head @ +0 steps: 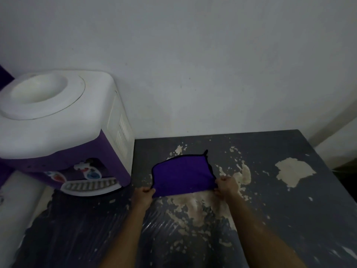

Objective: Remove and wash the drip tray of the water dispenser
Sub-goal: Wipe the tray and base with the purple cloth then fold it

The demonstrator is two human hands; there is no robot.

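A white and purple water dispenser [63,130] stands at the left of the table, with no bottle on top. Its slotted white drip tray [90,186] sits in place at the front base, below the taps [87,171]. In the middle of the table lies a folded purple cloth [182,174] with a dark edge. My left hand [143,194] pinches the cloth's near left corner. My right hand [225,185] pinches its near right corner. Both hands are to the right of the dispenser and apart from the tray.
The dark grey table [280,219] has peeling paint with pale patches. It meets a plain white wall [212,74] at the back. A white rounded object [17,209] lies at the far left below the dispenser. The table's right edge runs diagonally at the right.
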